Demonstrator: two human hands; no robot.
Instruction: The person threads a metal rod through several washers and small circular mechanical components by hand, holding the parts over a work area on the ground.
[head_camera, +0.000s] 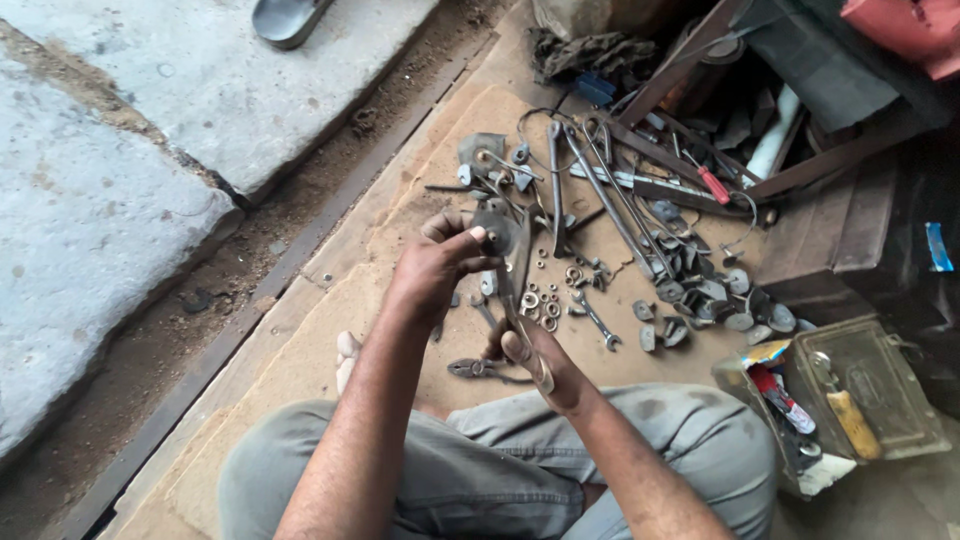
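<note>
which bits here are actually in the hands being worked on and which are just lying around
In hand:
- left hand on the round end of a long metal part
- right hand at that part's lower end

Lying about:
- pliers
- small spanner
- washers and nuts
- long wrenches
- red-handled screwdriver
- open toolbox
</note>
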